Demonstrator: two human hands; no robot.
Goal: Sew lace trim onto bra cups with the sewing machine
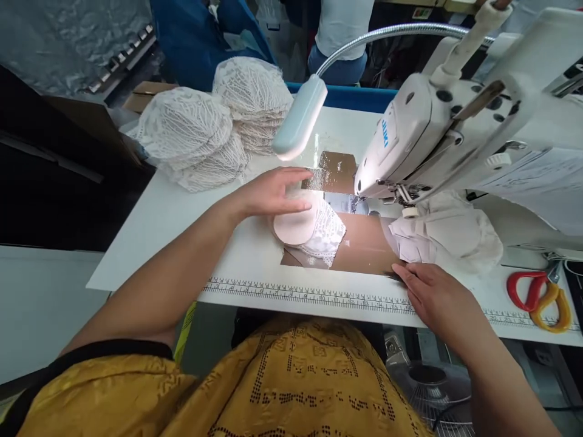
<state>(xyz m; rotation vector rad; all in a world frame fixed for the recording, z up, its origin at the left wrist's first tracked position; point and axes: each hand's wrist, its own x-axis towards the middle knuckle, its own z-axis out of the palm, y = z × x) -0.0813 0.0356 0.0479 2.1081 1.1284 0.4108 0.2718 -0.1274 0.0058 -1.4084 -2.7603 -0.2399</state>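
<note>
My left hand [276, 193], thumb and fingers spread, rests on the upper edge of a padded cup with white lace [330, 230]. The cup lies on the brown-taped part of the white table [182, 243], left of the needle area. Beside the right end of the brown tape [364, 243], my right hand [421, 285] is low near the table's front edge. Its thumb and index finger are close together on a small dark object, too hidden to name. Pale cloth pieces [460, 233] lie just above that hand, under the sewing machine [405, 139].
Stacks of lace cups [186, 130] stand at the back left. A lamp head [300, 118] hangs over the table. Red and yellow-handled scissors [542, 297] lie at the right. A printed ruler [319, 297] runs along the front edge. A person [344, 30] is beyond the table.
</note>
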